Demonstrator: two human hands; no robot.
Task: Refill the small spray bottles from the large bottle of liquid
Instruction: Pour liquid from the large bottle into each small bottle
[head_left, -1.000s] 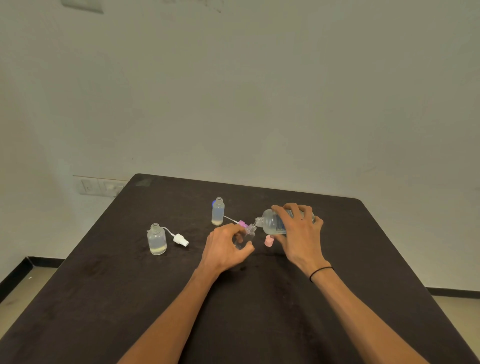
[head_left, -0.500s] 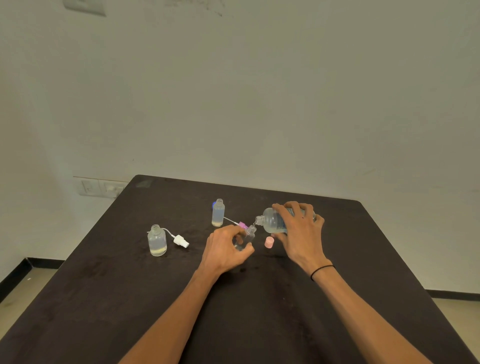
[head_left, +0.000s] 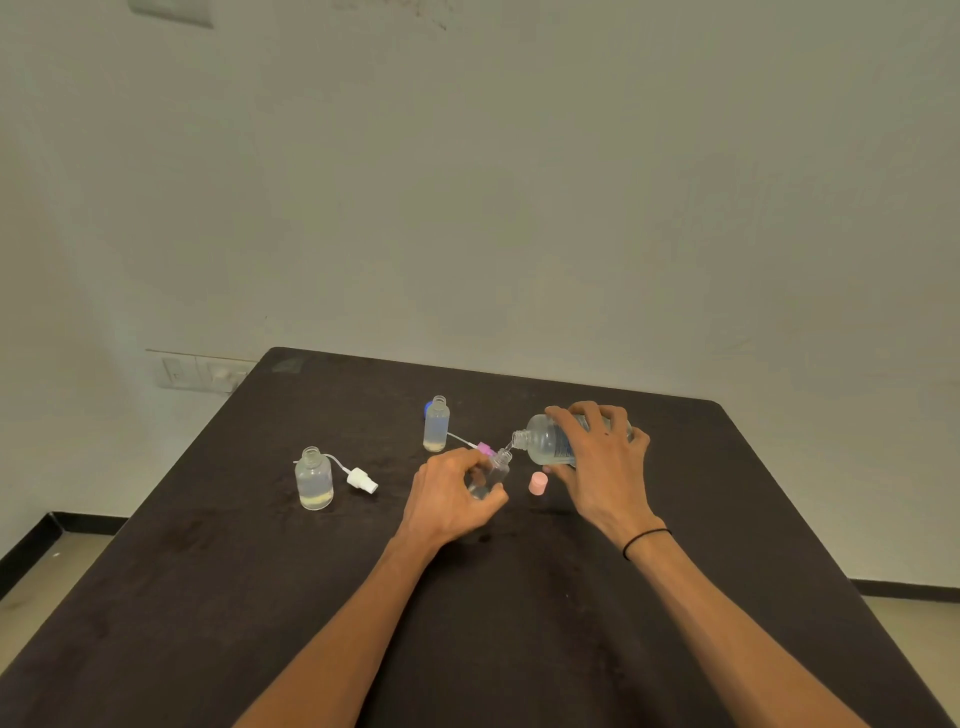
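My right hand (head_left: 602, 467) grips the large clear bottle (head_left: 545, 441), tipped on its side with its open mouth pointing left and down. Its mouth sits just above the neck of a small clear spray bottle (head_left: 493, 470), which my left hand (head_left: 447, 499) holds tilted over the dark table (head_left: 260, 597). A thin stream runs between the two necks. A pink spray head (head_left: 483, 448) with its tube lies just behind the small bottle. A pink cap (head_left: 538, 483) stands on the table between my hands.
A wider open bottle (head_left: 313, 479) with a little liquid stands at the left, its white spray head (head_left: 359, 478) lying beside it. A slim open bottle (head_left: 436, 423) stands farther back with a blue cap (head_left: 427, 409) behind it. Wall sockets (head_left: 202, 371) sit beyond the table's left corner.
Both hands and the two bottles have stayed almost in place; the large bottle remains tipped over the small bottle's neck.
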